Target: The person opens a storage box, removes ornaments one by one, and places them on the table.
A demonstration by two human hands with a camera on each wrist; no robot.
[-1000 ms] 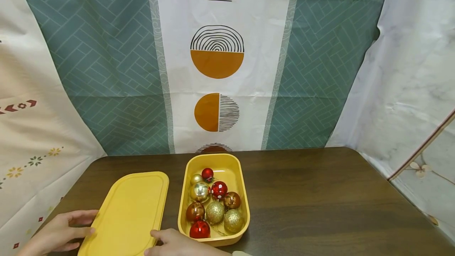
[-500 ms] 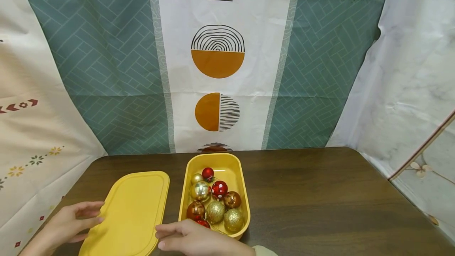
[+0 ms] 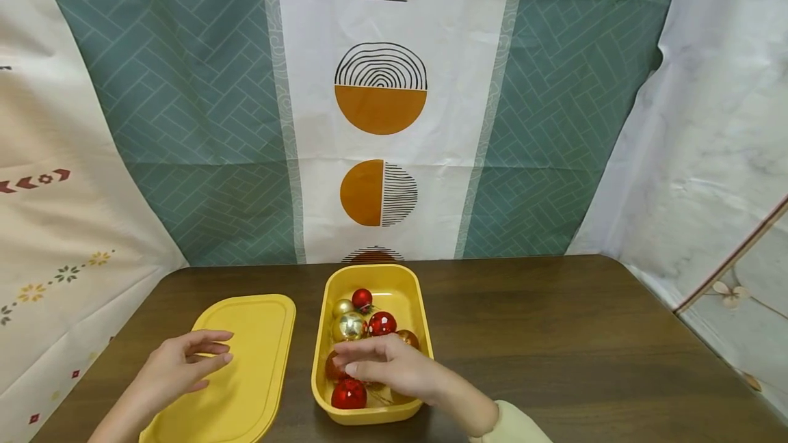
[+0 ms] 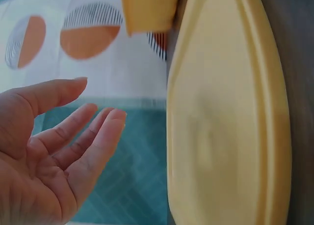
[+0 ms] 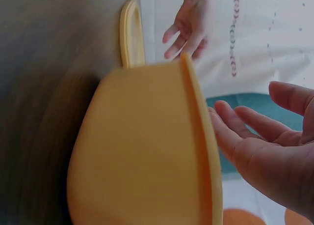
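While the dark-brown, wood-look table [image 3: 542, 347] carries everything, the flat yellow lid [image 3: 249, 361] with rounded corners lies on its left part, and the deep yellow box [image 3: 369, 418] with rounded corners stands open just beside it. The left hand [image 3: 175, 366] has just lifted clear of the lid and hangs above it, fingers loosely bent, holding nothing. The right hand [image 3: 397, 365] has left the lid too and now hovers over the box — fingers relaxed, nothing visibly grasped. Laying the lid aside looks finished, I judge — the contents lie uncovered. Inside sit a shiny gold ball [image 3: 350, 327], a shiny red ball [image 3: 349, 394] and a smaller red ball [image 3: 362, 298].
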